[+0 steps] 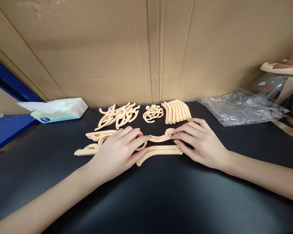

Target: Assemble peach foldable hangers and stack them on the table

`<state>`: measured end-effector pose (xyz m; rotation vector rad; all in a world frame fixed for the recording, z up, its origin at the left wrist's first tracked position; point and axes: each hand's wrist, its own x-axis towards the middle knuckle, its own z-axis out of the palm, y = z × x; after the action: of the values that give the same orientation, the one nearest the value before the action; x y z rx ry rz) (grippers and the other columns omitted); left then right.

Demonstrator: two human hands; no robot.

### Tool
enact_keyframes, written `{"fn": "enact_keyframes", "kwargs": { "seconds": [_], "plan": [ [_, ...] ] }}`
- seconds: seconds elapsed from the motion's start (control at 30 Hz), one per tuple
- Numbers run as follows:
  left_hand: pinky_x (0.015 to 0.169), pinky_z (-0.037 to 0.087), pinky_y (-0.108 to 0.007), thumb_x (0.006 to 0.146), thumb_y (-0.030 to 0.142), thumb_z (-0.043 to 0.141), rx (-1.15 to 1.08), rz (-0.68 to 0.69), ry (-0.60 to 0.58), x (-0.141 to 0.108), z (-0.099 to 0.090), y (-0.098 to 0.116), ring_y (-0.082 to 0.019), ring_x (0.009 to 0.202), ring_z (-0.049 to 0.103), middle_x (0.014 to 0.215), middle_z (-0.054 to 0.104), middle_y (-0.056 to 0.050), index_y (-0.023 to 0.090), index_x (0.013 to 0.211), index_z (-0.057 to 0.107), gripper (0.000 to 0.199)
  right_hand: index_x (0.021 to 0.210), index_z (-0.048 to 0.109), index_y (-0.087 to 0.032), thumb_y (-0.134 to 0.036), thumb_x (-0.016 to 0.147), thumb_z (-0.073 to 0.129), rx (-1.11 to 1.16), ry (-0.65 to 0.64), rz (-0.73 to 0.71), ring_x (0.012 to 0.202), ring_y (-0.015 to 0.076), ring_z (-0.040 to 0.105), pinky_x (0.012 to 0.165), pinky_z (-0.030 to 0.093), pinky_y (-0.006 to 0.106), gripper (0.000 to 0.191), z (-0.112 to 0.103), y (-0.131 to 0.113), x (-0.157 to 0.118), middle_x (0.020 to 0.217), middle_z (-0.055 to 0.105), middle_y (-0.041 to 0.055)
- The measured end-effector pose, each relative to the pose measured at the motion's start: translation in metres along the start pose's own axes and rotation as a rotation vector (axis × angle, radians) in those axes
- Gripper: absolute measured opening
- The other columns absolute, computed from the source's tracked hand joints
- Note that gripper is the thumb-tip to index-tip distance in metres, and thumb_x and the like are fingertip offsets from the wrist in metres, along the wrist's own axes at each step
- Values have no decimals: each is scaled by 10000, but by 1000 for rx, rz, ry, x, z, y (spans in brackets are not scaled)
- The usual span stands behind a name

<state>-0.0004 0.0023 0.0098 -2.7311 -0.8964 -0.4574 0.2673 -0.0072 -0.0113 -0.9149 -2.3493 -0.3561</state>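
Centrally, a pale peach, wavy piece (158, 139) with a rounded, holed end lies on a black table (146, 201), between the left hand (117, 150) and right hand (206, 143). Its surface looks smooth and matte. Just in front, 2 long bars (161, 152) curve gently. Both hands' fingers are slightly apart; the right ones seem to touch the rounded end, though contact is partly hidden.

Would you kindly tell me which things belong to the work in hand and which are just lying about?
Apparently for the work:
round-ended piece, under the fingers
front bars
left pieces
hooked pieces
small curved pieces
bar row

Apparently just lying about:
tissue box
clear bag
strapped item
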Motion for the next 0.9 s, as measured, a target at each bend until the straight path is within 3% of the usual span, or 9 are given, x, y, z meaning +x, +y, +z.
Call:
{"fn": "enact_keyframes", "kwargs": {
  "seconds": [0.17, 0.4, 0.73, 0.9],
  "plan": [
    [834, 468, -403, 977, 307, 435, 80, -98, -27, 0, -5, -16, -242, 946, 571, 1011, 635, -89, 162, 1106, 659, 296, 918, 677, -200, -196, 930, 520, 5, -8, 0, 874, 169, 636, 969, 378, 401, 158, 0, 1, -1, 918, 719, 22],
    [863, 455, -440, 985, 263, 365, 95, -85, -70, -1, -6, -32, -263, 1026, 583, 1110, 670, -70, 202, 1110, 669, 335, 905, 672, -201, -200, 935, 518, 14, -7, 0, 870, 168, 630, 986, 369, 395, 156, 1, 1, -2, 911, 717, 21],
    [901, 415, -443, 975, 313, 408, 74, -88, -144, -2, -2, -26, -262, 1055, 587, 1154, 683, -62, 182, 1106, 680, 329, 891, 665, -198, -195, 940, 507, 23, -11, -8, 858, 165, 621, 989, 360, 385, 166, 1, 0, -1, 899, 712, 22],
    [935, 420, -448, 940, 226, 375, 55, -102, -191, -3, -4, -25, -261, 1111, 569, 1233, 650, -66, 160, 1192, 640, 371, 885, 673, -190, -190, 939, 510, 23, -12, -10, 861, 162, 624, 982, 363, 382, 171, 1, 0, -1, 893, 712, 24]
  ]
}}
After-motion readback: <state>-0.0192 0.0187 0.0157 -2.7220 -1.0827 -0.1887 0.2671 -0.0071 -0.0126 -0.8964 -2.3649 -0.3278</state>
